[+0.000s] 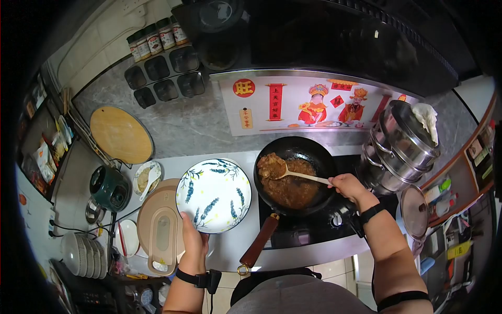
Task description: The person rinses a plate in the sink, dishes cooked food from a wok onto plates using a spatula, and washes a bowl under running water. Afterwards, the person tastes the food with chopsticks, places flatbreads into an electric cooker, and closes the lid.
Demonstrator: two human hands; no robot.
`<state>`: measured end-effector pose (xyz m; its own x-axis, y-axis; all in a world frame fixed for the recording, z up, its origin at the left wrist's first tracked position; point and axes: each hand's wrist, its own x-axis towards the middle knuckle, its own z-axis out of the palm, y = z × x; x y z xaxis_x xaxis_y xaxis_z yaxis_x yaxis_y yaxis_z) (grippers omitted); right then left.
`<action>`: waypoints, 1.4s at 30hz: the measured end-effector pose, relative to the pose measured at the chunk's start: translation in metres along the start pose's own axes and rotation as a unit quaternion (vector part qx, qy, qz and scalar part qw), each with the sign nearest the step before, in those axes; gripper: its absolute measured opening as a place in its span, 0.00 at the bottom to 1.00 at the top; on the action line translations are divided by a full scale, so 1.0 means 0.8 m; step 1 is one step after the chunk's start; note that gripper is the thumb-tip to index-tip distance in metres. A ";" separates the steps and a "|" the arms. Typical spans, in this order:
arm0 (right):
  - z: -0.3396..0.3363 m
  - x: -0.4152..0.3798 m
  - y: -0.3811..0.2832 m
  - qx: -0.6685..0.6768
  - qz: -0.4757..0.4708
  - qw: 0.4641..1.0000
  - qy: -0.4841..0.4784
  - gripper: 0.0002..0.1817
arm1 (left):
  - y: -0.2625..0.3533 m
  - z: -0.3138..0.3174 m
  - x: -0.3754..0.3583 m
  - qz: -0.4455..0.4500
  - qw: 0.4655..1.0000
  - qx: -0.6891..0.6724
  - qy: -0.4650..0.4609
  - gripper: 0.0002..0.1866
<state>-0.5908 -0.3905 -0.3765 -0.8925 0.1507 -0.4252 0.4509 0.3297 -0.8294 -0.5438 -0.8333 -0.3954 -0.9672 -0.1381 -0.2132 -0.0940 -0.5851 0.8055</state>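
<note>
My left hand [193, 238] grips the lower left edge of a white plate [214, 196] with blue lavender sprigs, held just left of the stove. The fingers are hidden beneath it. In my right hand [349, 187] is the handle end of a beige ladle [306, 177]. Its bowl rests in brown, saucy chopped food [290, 194] inside a black wok [323, 157]. The wok sits on the black glass cooktop [293, 235], its brown wooden handle [260, 240] pointing toward me.
A stacked steel steamer [400, 149] stands right of the wok, beside a lidded pot [414, 212]. Left of the plate are a beige lidded container [163, 240], a small bowl [155, 170] with a white spoon, a green cooker [109, 187] and a round cutting board [121, 135].
</note>
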 end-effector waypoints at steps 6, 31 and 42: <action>-0.017 -0.030 0.004 -0.006 0.010 1.000 0.006 0.16 | -0.007 0.004 0.015 0.002 1.000 0.027 0.005 0.31; -0.023 -0.143 -0.115 -0.043 -0.068 0.996 -0.041 0.12 | -0.041 0.056 0.056 -0.062 0.989 0.130 -0.032 0.30; 0.049 -0.172 -0.118 -0.302 -0.427 0.837 0.162 0.07 | -0.040 0.049 0.042 -0.061 0.996 0.067 0.015 0.32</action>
<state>-0.5098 -0.4785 -0.2541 -0.8865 -0.1673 0.4313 -0.3561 0.8420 -0.4053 -0.5828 -0.7883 -0.4068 -0.9394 -0.0969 -0.3289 -0.2432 -0.4878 0.8384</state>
